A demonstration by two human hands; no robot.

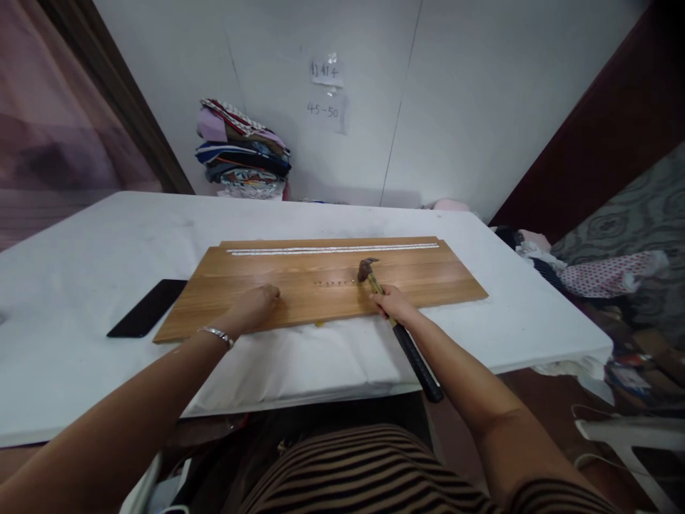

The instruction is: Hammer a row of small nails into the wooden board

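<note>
A claw hammer (405,341) is gripped by my right hand (394,303) partway up its handle, below the head. The hammer head is over the wooden board (422,275), and the black grip points back toward me. Several small nails (332,283) form a short row near the middle of the board, just left of the hammer head. To the left of that row, my left hand (255,305) rests at the board with its fingers curled together. Whatever those fingers may hold is too small or hidden to make out.
Two thin white strips (332,250) lie along the board's far side. A black tablet-like slab (148,308) is left of the board on the white-covered table (80,250). Folded clothes (243,153) are stacked at the back wall; a white plastic chair (631,442) stands at right.
</note>
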